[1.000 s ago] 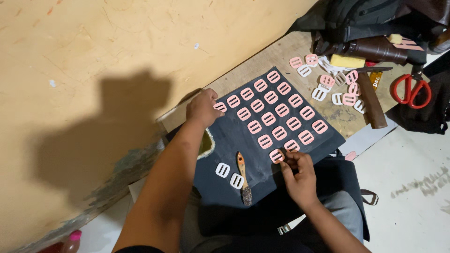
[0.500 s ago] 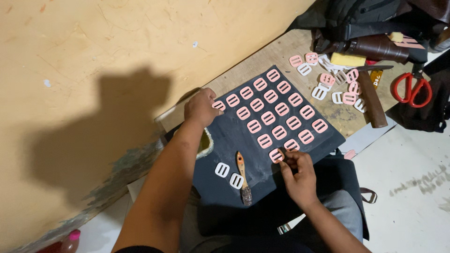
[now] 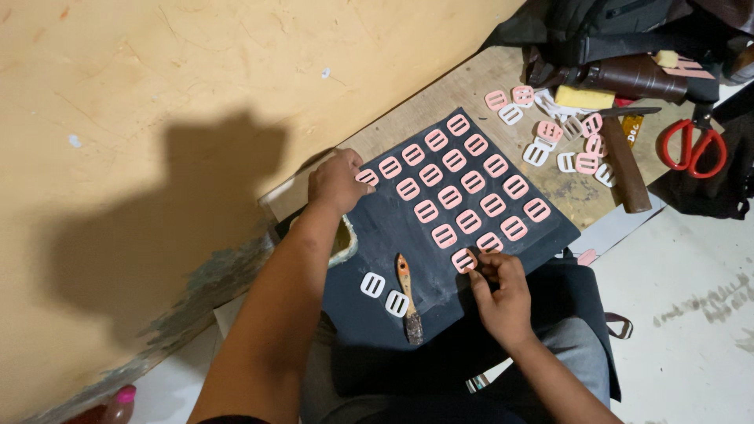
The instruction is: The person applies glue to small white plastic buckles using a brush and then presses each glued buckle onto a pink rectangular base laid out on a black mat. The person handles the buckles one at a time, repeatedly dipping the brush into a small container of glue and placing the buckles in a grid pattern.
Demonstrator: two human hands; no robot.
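A dark sheet [image 3: 400,235] lies across my lap and a low wooden bench, covered with several pink rectangular buckle pieces [image 3: 459,184] set in rows. My left hand [image 3: 336,180] rests on the sheet's far left corner, fingers curled, touching the nearest pink piece. My right hand [image 3: 500,286] pinches a pink buckle piece [image 3: 463,259] at the near end of the rows. Two white buckle pieces [image 3: 383,293] and a small wooden-handled brush [image 3: 407,294] lie on the bare part of the sheet.
A loose pile of pink and white buckles [image 3: 561,141] sits on the wooden bench [image 3: 479,78]. Red-handled scissors [image 3: 691,145], a brown hammer-like tool [image 3: 624,165], a yellow sponge [image 3: 585,96] and dark bags [image 3: 620,31] lie at the right. A tan wall [image 3: 157,118] fills the left.
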